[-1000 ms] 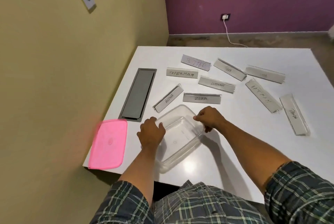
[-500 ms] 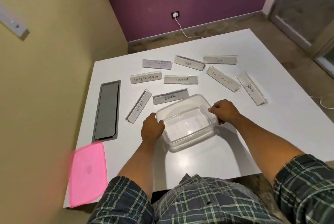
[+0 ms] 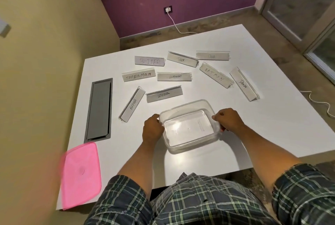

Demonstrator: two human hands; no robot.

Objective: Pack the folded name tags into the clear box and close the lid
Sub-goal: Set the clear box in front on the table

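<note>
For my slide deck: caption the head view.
Both hands, left hand and right hand, grip the empty clear box; nine name tags and pink lid wait outside.

Dim warm light, wide-angle edge distortion

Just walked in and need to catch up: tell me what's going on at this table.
A person in a plaid shirt grips an empty clear plastic box by its short sides, left hand and right hand, on the white table. Nothing is packed yet: nine folded grey name tags, such as the one marked ZEBRA just beyond the box, lie scattered farther back. The pink plastic lid lies off the box at the table's near left corner.
</note>
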